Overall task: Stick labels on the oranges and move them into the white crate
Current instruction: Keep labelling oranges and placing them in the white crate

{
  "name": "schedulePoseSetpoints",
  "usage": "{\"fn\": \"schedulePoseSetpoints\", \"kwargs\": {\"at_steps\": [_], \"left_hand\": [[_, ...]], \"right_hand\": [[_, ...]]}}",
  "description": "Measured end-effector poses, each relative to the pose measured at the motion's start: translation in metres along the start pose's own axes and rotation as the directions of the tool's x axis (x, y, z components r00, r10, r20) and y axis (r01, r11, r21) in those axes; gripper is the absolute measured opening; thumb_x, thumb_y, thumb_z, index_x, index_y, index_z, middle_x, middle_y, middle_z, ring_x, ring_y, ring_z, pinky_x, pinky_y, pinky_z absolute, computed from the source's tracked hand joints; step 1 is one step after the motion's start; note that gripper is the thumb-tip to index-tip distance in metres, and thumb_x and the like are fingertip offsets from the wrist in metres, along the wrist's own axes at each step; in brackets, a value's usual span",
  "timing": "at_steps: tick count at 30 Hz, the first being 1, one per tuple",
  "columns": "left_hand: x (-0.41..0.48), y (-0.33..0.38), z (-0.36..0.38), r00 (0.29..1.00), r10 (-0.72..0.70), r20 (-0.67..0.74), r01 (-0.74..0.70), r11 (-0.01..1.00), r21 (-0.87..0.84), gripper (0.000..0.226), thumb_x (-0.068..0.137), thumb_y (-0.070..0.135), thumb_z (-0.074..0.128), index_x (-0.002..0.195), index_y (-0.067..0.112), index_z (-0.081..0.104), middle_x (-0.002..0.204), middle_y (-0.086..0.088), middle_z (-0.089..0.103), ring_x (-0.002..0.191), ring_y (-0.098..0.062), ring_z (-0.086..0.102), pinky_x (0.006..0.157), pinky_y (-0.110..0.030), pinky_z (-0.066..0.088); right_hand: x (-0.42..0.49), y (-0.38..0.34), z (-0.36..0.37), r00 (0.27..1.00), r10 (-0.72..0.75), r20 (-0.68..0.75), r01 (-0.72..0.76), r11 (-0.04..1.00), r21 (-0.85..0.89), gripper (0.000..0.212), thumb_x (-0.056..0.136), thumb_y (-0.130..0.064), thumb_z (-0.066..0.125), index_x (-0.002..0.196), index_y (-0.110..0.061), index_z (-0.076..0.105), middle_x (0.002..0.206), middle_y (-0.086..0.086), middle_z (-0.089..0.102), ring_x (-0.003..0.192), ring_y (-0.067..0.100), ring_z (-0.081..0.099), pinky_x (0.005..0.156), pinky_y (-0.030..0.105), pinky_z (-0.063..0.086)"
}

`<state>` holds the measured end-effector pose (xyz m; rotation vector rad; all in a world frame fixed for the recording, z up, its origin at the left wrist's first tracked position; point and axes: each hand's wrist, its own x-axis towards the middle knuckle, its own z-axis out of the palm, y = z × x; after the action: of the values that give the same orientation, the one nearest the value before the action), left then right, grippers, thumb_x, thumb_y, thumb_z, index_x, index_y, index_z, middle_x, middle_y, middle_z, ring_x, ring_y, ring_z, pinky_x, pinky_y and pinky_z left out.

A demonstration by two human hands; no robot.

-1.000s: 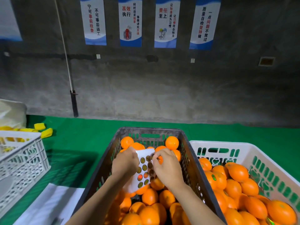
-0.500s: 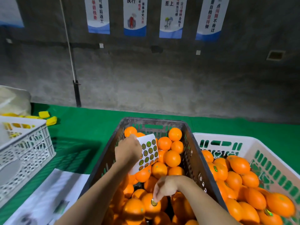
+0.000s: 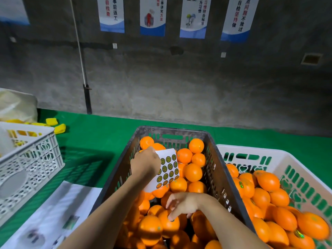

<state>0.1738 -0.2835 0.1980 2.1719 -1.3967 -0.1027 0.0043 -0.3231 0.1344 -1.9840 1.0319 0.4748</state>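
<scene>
My left hand [image 3: 145,166] is up over the far half of the dark crate [image 3: 172,131], pinching the label sheet [image 3: 167,169] by its left edge. The sheet stands nearly upright, with its rows of round green-and-gold stickers facing me. It hangs above the fruit and I can't tell whether its bottom corner touches anything.

My right hand [image 3: 181,205] is lower and closer to me, reaching down into the same crate. The fingers point downward and one fingertip presses on the top of an orange [image 3: 161,225] in the near part of the pile. There's a small dark label [image 3: 172,220] right under that fingertip (mostly covered, so only a sliver shows). I'm not gripping that orange, just touching it from above, and it sits wedged among its neighbours.

The white crate [image 3: 251,153] is just beside the dark one on my right, their walls touching or nearly so. It's heaped with oranges and a few show shiny stickers.

Off to my left there's another white crate [image 3: 36,159] well apart on the green mat [image 3: 100,141], with some blurry paper sheets [image 3: 53,212] next to it.
</scene>
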Motion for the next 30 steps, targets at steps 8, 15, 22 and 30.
{"fn": "schedulePoseSetpoints", "kwargs": {"at_steps": [8, 15, 22, 30], "left_hand": [[0.0, 0.001, 0.0, 1.0, -0.003, 0.021, 0.003, 1.0, 0.008, 0.021, 0.103, 0.024, 0.028, 0.096, 0.015, 0.047, 0.092, -0.01, 0.06, 0.092, -0.027, 0.056, 0.086, -0.045, 0.049], [0.0, 0.002, -0.002, 0.995, -0.024, -0.095, 0.022, 1.0, -0.021, 0.025, 0.103, 0.024, 0.029, 0.091, 0.015, 0.048, 0.084, -0.006, 0.058, 0.087, -0.026, 0.055, 0.078, -0.043, 0.049], [0.0, 0.005, -0.009, 0.982, -0.062, -0.178, 0.044, 0.994, -0.102, 0.026, 0.101, 0.024, 0.032, 0.085, 0.013, 0.049, 0.082, -0.009, 0.063, 0.078, -0.027, 0.064, 0.072, -0.044, 0.057], [-0.002, 0.009, -0.016, 0.969, -0.117, -0.216, 0.057, 0.961, -0.269, 0.029, 0.103, 0.026, 0.031, 0.085, 0.011, 0.048, 0.075, -0.008, 0.063, 0.064, -0.022, 0.067, 0.059, -0.04, 0.059]], "right_hand": [[-0.008, -0.01, 0.002, 0.983, 0.129, 0.128, -0.087, 0.953, -0.291, 0.083, 0.08, -0.055, 0.074, 0.149, -0.05, 0.028, 0.159, 0.001, 0.033, 0.12, 0.026, 0.057, 0.108, 0.049, 0.044], [-0.004, -0.007, -0.001, 0.995, 0.096, 0.031, -0.093, 0.993, -0.078, 0.086, 0.076, -0.047, 0.08, 0.149, -0.03, 0.038, 0.153, -0.001, 0.04, 0.124, 0.026, 0.054, 0.108, 0.043, 0.046], [-0.004, -0.001, -0.006, 0.965, 0.204, -0.164, -0.106, 0.878, 0.466, 0.089, 0.053, -0.058, 0.082, 0.127, -0.018, 0.053, 0.091, 0.006, 0.06, 0.087, 0.019, 0.057, 0.085, 0.034, 0.047], [-0.012, -0.003, -0.029, 0.891, 0.439, -0.119, 0.067, 0.131, 0.989, 0.074, 0.061, -0.053, 0.088, 0.119, -0.017, 0.059, 0.113, 0.013, 0.064, 0.079, 0.023, 0.057, 0.045, 0.021, 0.044]]}}
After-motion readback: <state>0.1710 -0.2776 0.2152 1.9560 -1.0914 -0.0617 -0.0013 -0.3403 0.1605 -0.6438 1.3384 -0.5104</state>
